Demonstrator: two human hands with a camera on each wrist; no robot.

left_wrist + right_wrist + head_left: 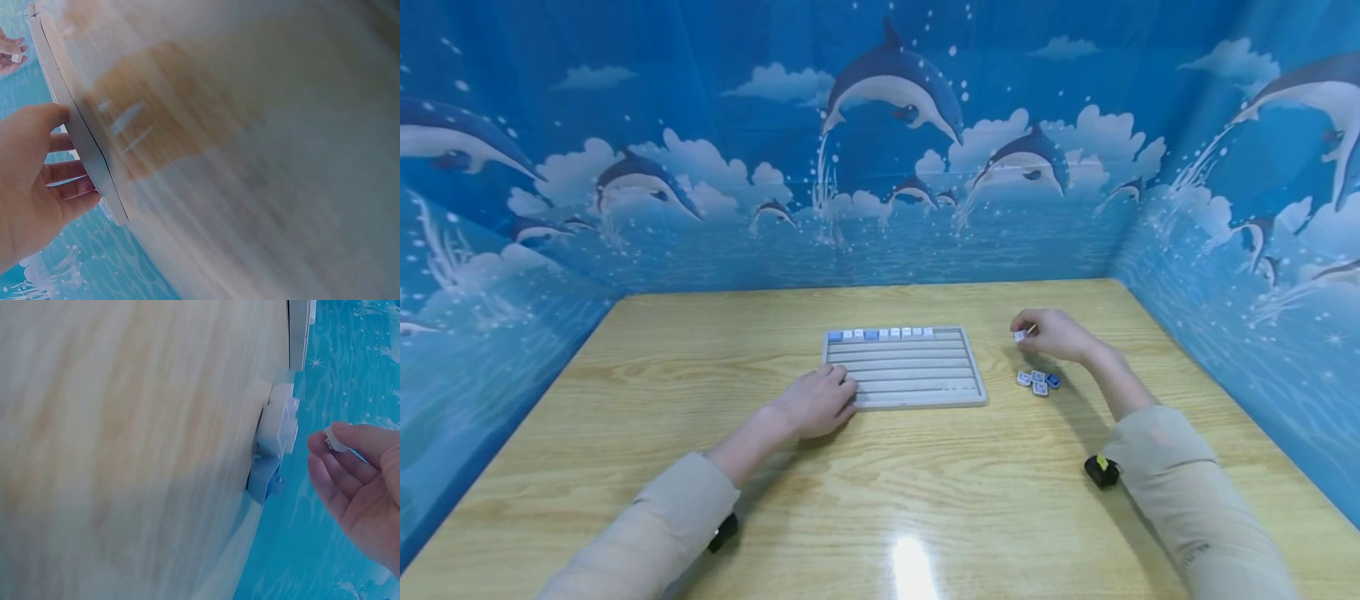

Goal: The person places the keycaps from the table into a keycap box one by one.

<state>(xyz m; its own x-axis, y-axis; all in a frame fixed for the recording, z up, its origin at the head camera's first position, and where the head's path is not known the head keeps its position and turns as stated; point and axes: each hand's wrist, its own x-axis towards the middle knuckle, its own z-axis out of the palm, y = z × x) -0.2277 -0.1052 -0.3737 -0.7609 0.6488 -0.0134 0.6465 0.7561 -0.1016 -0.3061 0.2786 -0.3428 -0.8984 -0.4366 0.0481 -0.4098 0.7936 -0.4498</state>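
Note:
A light grey tray point(913, 377) with long ridges lies on the table, a row of white and blue keycaps point(895, 333) set along its far ridge. My left hand point(816, 402) holds the tray by its near left corner; in the left wrist view the thumb is at the front edge and the fingers reach over the end. To the right of the tray, my right hand point(1054, 335) pinches a white keycap point(335, 440) between thumb and fingertips, raised above the table. Several loose keycaps point(1039, 388), white ones and a blue one, lie clustered just nearer than that hand.
The wood-grain table point(880, 475) ends at the back against a blue dolphin-print curtain point(880, 225), which also runs down both sides. Black wrist devices point(1102, 472) sit under both sleeves. A bright light reflection shows near the table's front.

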